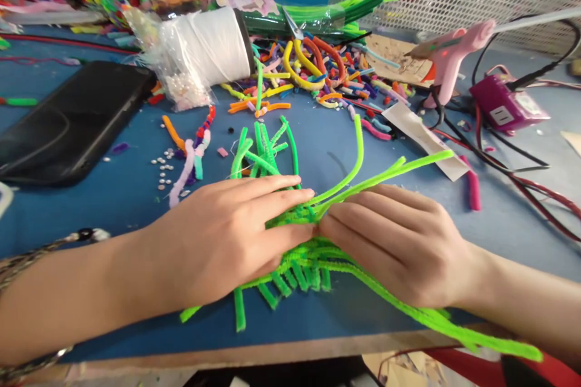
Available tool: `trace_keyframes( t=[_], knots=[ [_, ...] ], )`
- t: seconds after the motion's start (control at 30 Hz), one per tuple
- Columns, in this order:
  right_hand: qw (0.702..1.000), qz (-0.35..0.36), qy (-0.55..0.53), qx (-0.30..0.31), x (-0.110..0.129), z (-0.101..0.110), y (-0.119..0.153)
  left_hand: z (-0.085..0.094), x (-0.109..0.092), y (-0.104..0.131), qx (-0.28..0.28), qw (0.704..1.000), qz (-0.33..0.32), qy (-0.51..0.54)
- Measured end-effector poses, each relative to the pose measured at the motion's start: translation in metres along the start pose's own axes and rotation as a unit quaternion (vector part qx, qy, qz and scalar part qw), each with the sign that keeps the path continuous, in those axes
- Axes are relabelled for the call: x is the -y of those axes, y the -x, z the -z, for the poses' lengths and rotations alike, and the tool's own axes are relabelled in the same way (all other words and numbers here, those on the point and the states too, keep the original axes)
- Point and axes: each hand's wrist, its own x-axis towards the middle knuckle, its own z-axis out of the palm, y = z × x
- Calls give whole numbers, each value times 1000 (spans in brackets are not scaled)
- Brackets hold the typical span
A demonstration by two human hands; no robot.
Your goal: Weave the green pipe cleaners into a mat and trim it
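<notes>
Both of my hands meet over a woven bundle of bright green pipe cleaners (304, 266) lying on the blue table (136, 193). My left hand (227, 236) presses and pinches the bundle from the left. My right hand (399, 242) grips it from the right, fingertips touching the left ones. Long lime stems (385, 175) fan up to the right, and one trails past my right wrist toward the table's near edge. Short darker green pieces (263, 151) lie just beyond my left hand.
A black phone (72, 115) lies at the left. A white thread spool (213, 42) lies on its side at the back, next to scissors (299, 54) amid coloured pipe-cleaner scraps. A pink glue gun (449, 54), a magenta box (506, 103) and cables sit at the right.
</notes>
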Motion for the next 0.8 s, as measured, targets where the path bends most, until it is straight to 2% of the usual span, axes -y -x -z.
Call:
trace_keyframes(
  t=[0.47, 0.57, 0.67, 0.73, 0.8],
  knots=[
    [999, 46, -22, -9, 2, 3, 0, 1, 2, -2, -11, 1000, -17, 18],
    [997, 12, -70, 23, -2, 4, -1, 1, 3, -1, -4, 1000, -16, 20],
    [985, -70, -149, 58, -8, 4, 1, 1, 5, 0, 6, 1000, -17, 19],
    [974, -116, -183, 68, -11, 3, 3, 1, 5, 0, 8, 1000, -19, 20],
    [969, -130, -199, 68, -12, -1, 4, 1, 5, 0, 8, 1000, -19, 22]
  ],
)
